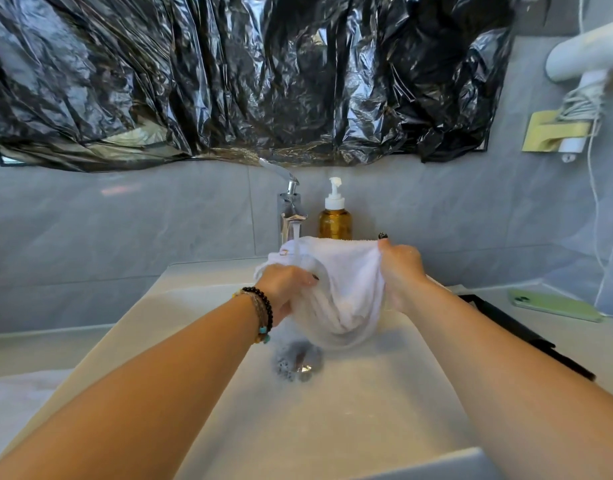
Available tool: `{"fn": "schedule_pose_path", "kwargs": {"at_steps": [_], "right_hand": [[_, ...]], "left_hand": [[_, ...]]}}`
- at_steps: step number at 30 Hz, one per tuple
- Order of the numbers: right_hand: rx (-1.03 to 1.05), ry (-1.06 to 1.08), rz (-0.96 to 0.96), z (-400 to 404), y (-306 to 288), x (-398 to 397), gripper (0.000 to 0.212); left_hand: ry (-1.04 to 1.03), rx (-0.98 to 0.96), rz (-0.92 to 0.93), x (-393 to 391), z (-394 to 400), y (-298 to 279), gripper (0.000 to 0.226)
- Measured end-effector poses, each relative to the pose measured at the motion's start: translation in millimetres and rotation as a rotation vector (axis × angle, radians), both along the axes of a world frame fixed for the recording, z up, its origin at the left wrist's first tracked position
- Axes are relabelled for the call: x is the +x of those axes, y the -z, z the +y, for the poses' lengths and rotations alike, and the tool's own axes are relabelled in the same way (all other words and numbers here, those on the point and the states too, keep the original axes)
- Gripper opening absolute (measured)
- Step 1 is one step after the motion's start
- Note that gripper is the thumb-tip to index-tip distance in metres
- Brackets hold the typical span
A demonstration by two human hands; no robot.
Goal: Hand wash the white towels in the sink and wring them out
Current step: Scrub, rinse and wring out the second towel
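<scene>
A white towel (346,289) hangs bunched above the white sink (332,417), under water running from the chrome faucet (291,209). My left hand (284,289), with beaded bracelets at the wrist, grips the towel's left side. My right hand (400,271) grips its right edge, thumb on top. The towel's lower fold sags toward the drain (299,362), where foam and water gather. Another white towel (17,403) lies on the counter at the lower left.
An amber soap pump bottle (335,220) stands right of the faucet. A green phone (554,304) and a black flat object (519,330) lie on the right counter. Black plastic sheeting (246,74) covers the wall above. A white hair dryer (582,60) hangs at upper right.
</scene>
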State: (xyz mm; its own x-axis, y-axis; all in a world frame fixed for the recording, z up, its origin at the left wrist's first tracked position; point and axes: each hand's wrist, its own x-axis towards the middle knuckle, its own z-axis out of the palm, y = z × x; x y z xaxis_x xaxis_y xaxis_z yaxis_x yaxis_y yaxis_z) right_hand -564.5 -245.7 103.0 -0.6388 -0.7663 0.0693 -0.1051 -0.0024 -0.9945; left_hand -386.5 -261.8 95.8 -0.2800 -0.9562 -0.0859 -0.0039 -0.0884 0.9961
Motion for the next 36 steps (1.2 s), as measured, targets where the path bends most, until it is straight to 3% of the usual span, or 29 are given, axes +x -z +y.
{"fn": "schedule_pose_path", "kwargs": {"at_steps": [4, 7, 11, 12, 15, 18, 20, 21, 23, 25, 28, 30, 33, 36], "right_hand": [[-0.154, 0.074, 0.161, 4.8, -0.1, 2.3, 0.044], [-0.166, 0.037, 0.266, 14.6, 0.1, 9.3, 0.033], [-0.111, -0.148, 0.488, 20.8, 3.8, 36.3, 0.012], [-0.107, -0.2, 0.504, 20.4, 5.4, 45.0, 0.014], [-0.09, -0.366, 0.455, 12.6, 11.8, 62.3, 0.043], [-0.072, -0.508, 0.431, 11.4, 17.5, 68.6, 0.1], [-0.034, -0.545, 0.586, 9.7, 21.0, 63.6, 0.124], [-0.02, -0.567, 0.693, 12.2, 20.3, 61.3, 0.126], [-0.013, -0.647, 0.78, 18.1, 17.7, 57.9, 0.114], [0.02, -0.651, 0.714, 23.1, 12.1, 55.9, 0.089], [-0.026, -0.473, 0.7, 26.3, 2.7, 52.2, 0.039], [-0.112, -0.333, 0.792, 26.9, 0.1, 48.2, 0.006], [-0.221, -0.261, 0.696, 24.7, 1.7, 49.5, 0.022], [-0.274, -0.212, 0.478, 22.5, -8.6, 57.7, 0.04]], "left_hand": [[-0.115, -0.104, -0.039, 16.9, -7.4, -8.6, 0.04], [-0.238, -0.063, 0.059, 24.0, -14.0, -14.4, 0.037], [-0.11, -0.017, 0.197, 16.5, -13.8, -7.2, 0.052], [-0.072, -0.022, 0.193, 12.7, -10.8, -6.4, 0.045], [-0.012, -0.034, 0.201, 3.6, -1.9, -9.2, 0.03], [-0.004, -0.017, 0.206, 6.2, -1.2, -15.3, 0.029], [-0.027, -0.048, 0.126, 11.3, -3.0, -19.5, 0.025], [-0.057, -0.114, 0.052, 14.6, -4.1, -21.3, 0.023], [-0.151, -0.313, -0.127, 21.1, -5.2, -27.4, 0.009], [-0.255, -0.49, -0.281, 29.7, -4.4, -34.9, 0.023], [-0.358, -0.555, -0.486, 42.2, -4.5, -39.8, 0.045], [-0.38, -0.528, -0.574, 47.9, -7.4, -38.8, 0.044], [-0.29, -0.52, -0.521, 49.5, -1.7, -40.1, 0.017], [-0.025, -0.637, -0.504, 48.4, 10.3, -39.9, 0.013]]}}
